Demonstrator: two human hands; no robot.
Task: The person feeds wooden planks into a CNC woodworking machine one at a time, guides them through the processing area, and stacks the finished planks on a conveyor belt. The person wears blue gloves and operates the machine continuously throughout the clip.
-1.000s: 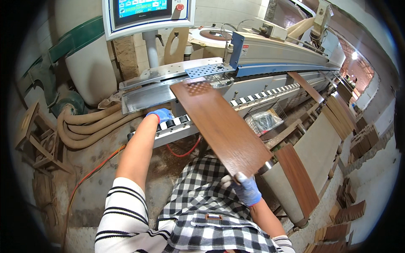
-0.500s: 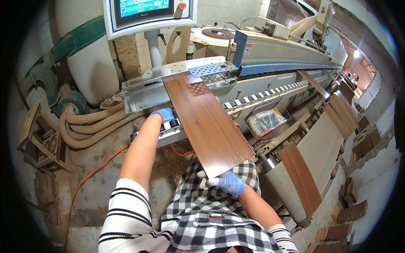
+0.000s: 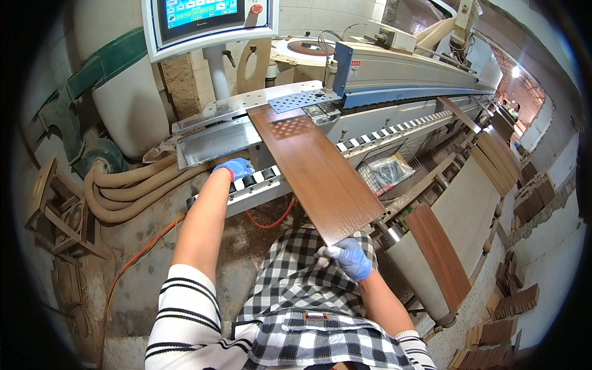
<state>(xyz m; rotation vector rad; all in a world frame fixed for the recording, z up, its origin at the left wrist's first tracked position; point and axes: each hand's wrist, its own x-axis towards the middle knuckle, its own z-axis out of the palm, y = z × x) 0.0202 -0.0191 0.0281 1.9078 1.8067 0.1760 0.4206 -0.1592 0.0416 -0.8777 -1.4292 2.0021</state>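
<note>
A long brown wood-grain panel [image 3: 314, 166] lies across the machine's infeed, its far end against the metal fence under a perforated steel plate [image 3: 303, 98]. My right hand [image 3: 348, 258], in a blue glove, grips the panel's near end. My left hand [image 3: 234, 168], also blue-gloved, rests on the black-and-white roller track [image 3: 259, 185] just left of the panel, below the shiny guide plate [image 3: 213, 142]; whether it touches the panel's edge I cannot tell.
A control screen [image 3: 206, 18] hangs above the machine. The long blue-and-grey machine body [image 3: 407, 68] runs to the right. Beige hoses [image 3: 123, 191] coil at left, an orange cable [image 3: 142, 253] crosses the floor. More brown panels [image 3: 441, 256] and small wood stacks [image 3: 505, 302] stand right.
The panel has slid forward and leftward onto the infeed, its far end now under the perforated plate. My right hand followed it; my left hand stayed on the roller track.
</note>
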